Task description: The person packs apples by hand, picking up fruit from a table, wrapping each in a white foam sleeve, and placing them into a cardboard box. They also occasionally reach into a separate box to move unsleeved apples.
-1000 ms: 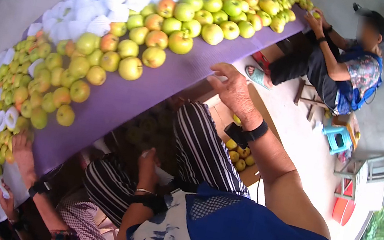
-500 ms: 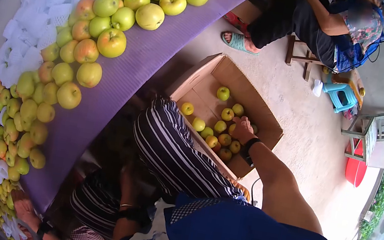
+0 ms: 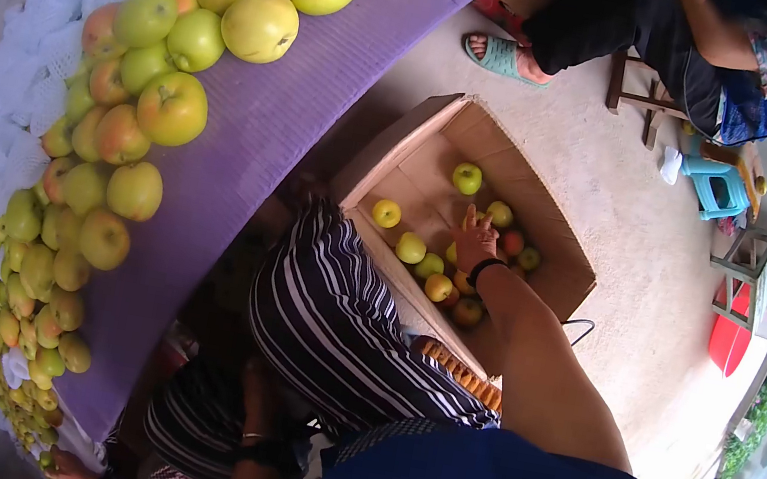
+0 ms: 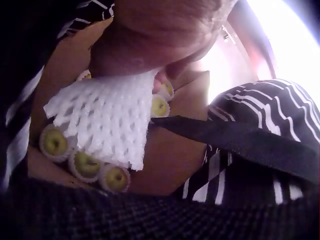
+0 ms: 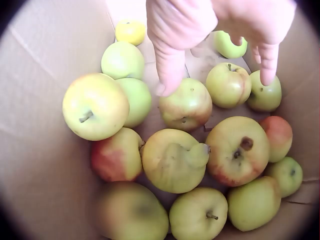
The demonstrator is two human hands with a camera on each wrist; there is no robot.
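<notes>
My right hand (image 3: 476,245) is down inside a cardboard box (image 3: 538,176) on the floor, over loose yellow-green apples. In the right wrist view its fingers are spread, the thumb tip at the edge of a blushed apple (image 5: 186,104) and a fingertip over a greener apple (image 5: 265,92). One apple near them has a brown spot (image 5: 246,143). My left hand (image 4: 155,35), mostly in shadow in the head view, grips a white foam net sleeve (image 4: 107,117) that hangs below it. Beneath the sleeve, net-wrapped apples (image 4: 86,165) lie in a box.
A purple-covered table (image 3: 249,131) runs along the left, heaped with apples (image 3: 122,135) and white foam nets (image 3: 36,70). Another person in dark trousers (image 3: 632,27) sits at the upper right. A blue stool (image 3: 715,188) and a red bucket (image 3: 728,343) stand farther right.
The head view has swung down toward the box. My right hand has gone from beside the table edge into the box, then shifted a little among the apples there.
</notes>
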